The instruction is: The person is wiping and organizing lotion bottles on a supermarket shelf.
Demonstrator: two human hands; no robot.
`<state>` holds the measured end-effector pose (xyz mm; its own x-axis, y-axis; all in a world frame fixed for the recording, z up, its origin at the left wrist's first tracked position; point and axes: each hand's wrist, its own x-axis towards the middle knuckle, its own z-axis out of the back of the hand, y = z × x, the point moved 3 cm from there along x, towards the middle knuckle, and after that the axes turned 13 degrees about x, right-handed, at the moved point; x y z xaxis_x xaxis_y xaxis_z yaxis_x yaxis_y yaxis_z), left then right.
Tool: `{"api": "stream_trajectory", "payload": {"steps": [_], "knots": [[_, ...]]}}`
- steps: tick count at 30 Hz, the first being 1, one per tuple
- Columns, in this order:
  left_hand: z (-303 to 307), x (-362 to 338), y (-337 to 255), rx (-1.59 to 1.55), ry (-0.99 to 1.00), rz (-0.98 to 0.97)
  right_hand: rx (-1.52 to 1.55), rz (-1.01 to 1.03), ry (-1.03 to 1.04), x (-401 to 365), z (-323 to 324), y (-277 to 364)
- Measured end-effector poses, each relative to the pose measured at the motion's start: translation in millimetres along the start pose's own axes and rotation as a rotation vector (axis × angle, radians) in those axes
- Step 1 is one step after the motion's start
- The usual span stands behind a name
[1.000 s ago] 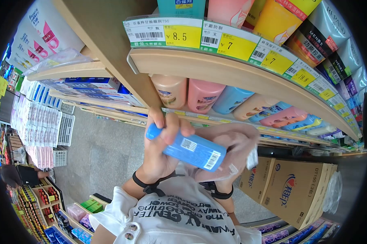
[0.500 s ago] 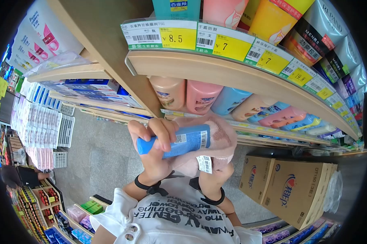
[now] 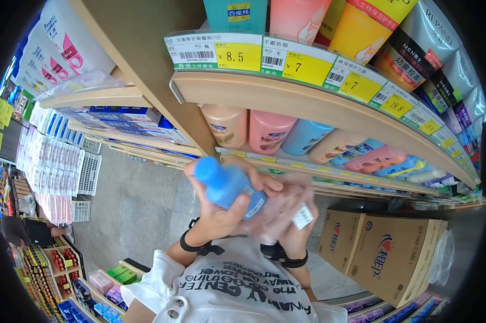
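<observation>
My left hand (image 3: 216,218) grips a blue bottle (image 3: 228,184), cap end tilted up and to the left, in front of my chest. My right hand (image 3: 292,229) holds a pink cloth (image 3: 278,207) pressed against the bottle's lower end; a small white tag (image 3: 303,217) hangs from the cloth. The cloth is blurred. Both wrists wear black bands. Behind the hands a shelf row of peach, pink and blue bottles (image 3: 267,129) lies on its side.
A wooden shelf (image 3: 286,99) with yellow price labels (image 3: 237,53) curves overhead, tubes standing above it. Cardboard cartons (image 3: 385,253) sit on the floor at the right. To the left runs a grey aisle floor (image 3: 138,202) with more shelving and white baskets (image 3: 87,172).
My left hand has swung the blue bottle so its cap end points up toward the camera. My right hand with the cloth has shifted down to the bottle's lower end.
</observation>
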<state>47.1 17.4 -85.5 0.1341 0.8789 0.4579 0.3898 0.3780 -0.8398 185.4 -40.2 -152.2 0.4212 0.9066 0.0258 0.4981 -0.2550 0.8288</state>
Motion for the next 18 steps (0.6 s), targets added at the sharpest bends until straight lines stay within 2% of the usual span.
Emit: {"api": "stream_trajectory", "payload": {"steps": [1, 2, 3, 5, 6, 7, 8, 9, 10, 11, 13, 14, 17, 18], "knots": [[-0.1, -1.2, 1.2, 0.024, 0.035, 0.092, 0.019, 0.015, -0.084, 6.8, -2.6, 9.9], [-2.2, -1.2, -1.9, 0.167, 0.072, 0.071, -0.166, 0.136, -0.035, 11.4, -3.1, 22.1], [-1.3, -1.4, -1.6, 0.164, 0.074, 0.074, -0.168, 0.137, -0.039, 14.5, -8.7, 29.5], [-4.6, -4.6, 1.8, 0.300, 0.323, 0.074, 0.551, 0.011, -0.365, 20.5, -12.7, 40.1], [-4.3, -8.7, 4.4, 0.409, 0.356, 0.097, 0.548, 0.015, -0.371, 26.4, -15.7, 53.5], [-7.8, -7.0, 0.2, 0.404, 0.362, 0.098, 0.054, -0.031, 0.005, 35.6, -26.3, 70.8], [-15.4, -4.8, -7.8, 0.546, 0.467, 0.083, -0.442, -0.079, 0.378, 36.7, -35.1, 75.1], [-20.8, -4.3, -11.0, 0.688, 0.571, 0.067, -0.443, -0.077, 0.372, 35.0, -32.6, 72.2], [-23.0, -6.9, -9.6, 0.823, 0.621, 0.055, -0.468, 0.168, 0.507, 29.2, -33.9, 70.4], [-22.5, -11.2, -8.0, 0.822, 0.625, 0.053, -0.488, 0.415, 0.639, 20.0, -35.3, 67.3], [-17.9, -19.4, -0.1, 0.738, 0.621, 0.226, -0.360, 0.388, 0.397, -1.1, -26.7, 50.4], [-23.9, -13.8, -3.1, 0.741, 0.641, 0.111, -0.259, 0.317, 0.305, -3.5, -30.0, 49.8], [-20.4, -26.6, 17.3, 0.769, 0.648, 0.172, -0.263, 0.406, 0.314, -0.9, -33.3, 44.4], [-22.8, -26.8, 17.4, 0.769, 0.649, 0.171, -0.178, 0.451, 0.301, -0.7, -35.7, 42.1]]}}
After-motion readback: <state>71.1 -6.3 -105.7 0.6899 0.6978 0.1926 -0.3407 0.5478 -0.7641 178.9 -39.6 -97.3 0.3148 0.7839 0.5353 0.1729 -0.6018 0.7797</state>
